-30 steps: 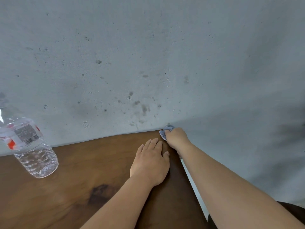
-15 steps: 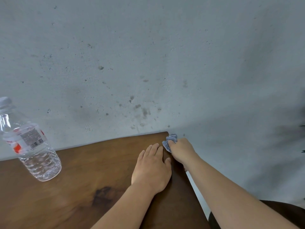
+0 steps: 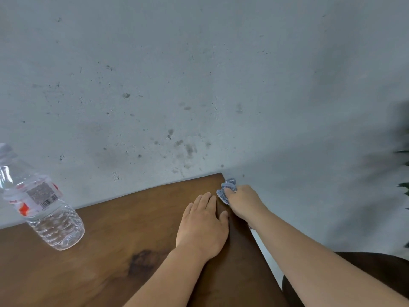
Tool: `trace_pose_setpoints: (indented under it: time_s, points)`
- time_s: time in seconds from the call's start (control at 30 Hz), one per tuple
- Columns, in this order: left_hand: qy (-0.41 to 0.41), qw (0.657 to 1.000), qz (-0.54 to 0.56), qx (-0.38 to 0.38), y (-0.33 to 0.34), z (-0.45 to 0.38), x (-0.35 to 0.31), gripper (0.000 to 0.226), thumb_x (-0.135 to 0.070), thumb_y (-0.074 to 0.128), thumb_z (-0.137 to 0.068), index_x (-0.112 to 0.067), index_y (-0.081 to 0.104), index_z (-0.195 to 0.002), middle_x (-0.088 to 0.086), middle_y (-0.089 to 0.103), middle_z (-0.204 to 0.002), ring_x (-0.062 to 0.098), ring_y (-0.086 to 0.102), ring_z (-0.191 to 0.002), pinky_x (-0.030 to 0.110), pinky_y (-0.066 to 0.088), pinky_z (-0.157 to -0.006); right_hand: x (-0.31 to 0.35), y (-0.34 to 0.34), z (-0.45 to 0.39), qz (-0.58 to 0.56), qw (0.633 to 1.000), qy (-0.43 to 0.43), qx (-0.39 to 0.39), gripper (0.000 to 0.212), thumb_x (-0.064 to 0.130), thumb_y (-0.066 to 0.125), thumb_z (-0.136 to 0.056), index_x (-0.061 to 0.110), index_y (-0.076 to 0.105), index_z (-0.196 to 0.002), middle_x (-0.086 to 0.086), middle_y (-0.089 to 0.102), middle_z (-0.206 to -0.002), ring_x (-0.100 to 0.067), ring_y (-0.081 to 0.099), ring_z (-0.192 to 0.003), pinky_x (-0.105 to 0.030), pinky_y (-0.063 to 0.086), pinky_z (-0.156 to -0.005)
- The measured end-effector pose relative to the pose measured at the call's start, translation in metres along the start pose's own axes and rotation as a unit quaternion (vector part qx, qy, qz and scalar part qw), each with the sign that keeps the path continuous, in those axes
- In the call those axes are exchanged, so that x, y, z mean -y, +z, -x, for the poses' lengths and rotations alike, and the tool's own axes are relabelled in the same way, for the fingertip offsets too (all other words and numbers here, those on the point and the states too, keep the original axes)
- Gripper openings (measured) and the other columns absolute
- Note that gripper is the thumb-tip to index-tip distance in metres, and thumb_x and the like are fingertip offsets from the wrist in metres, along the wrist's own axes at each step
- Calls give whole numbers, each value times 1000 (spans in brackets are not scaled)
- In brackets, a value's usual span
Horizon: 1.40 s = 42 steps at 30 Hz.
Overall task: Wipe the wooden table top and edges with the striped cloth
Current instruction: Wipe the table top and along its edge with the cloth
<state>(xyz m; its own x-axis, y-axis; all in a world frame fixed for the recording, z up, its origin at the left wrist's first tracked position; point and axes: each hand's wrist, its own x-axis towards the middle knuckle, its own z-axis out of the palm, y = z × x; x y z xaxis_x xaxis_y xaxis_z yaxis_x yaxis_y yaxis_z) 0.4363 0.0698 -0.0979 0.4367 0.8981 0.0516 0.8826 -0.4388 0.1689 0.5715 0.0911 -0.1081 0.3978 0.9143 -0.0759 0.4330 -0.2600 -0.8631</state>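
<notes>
The brown wooden table [image 3: 115, 220] fills the lower left of the head view, its far right corner close to a grey wall. My right hand [image 3: 246, 202] grips the bunched blue-grey striped cloth [image 3: 226, 189] against the table's right edge, just below that corner. Most of the cloth is hidden inside the fist. My left hand [image 3: 202, 227] lies flat on the table top beside the edge, fingers straight and pointing toward the corner.
A clear plastic water bottle [image 3: 42, 207] with a red and white label stands on the table at the far left. The grey concrete wall [image 3: 199, 85] runs right behind the table. Dark green leaves [image 3: 405, 169] show at the right border.
My right hand with the cloth has slid a little toward me along the right edge, away from the corner. The left hand stays flat in place. The view has tilted slightly.
</notes>
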Motion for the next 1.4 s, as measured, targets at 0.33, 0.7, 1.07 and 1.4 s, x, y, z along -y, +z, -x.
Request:
trace_pose_setpoints:
  time_s: [0.33,0.7,1.07,1.4]
  points:
    - [1,1000,4,-17,2,0,-2,59,-47,19,-101,-19,13,-154,-6,7,-161,9,1,-147,32,4,-121,16,3,-24,7,1000,22,8,27,27,42,-103,5,57,-108,-4,49,-78,-21,49,-79,-23,30,-50]
    - [7,1000,2,-5,0,11,-2,62,-49,21,-100,-21,10,-154,-7,4,-161,8,-2,-147,32,1,-121,-3,0,4,8,1000,-12,11,32,32,43,-102,8,63,-95,-4,55,-81,-20,52,-80,-20,30,-50]
    - [4,1000,2,-16,1,11,-5,60,-47,20,-101,-19,13,-154,-7,7,-161,8,1,-147,32,5,-121,15,2,-23,6,999,29,14,22,27,44,-101,7,55,-99,0,44,-70,-11,41,-59,-23,29,-48]
    - [10,1000,0,6,-2,18,-5,61,-48,20,-101,-20,8,-154,-6,3,-161,9,-3,-147,31,1,-121,-5,-2,17,4,1000,-7,1,35,34,44,-102,5,63,-106,-8,60,-94,-21,55,-83,-26,36,-58]
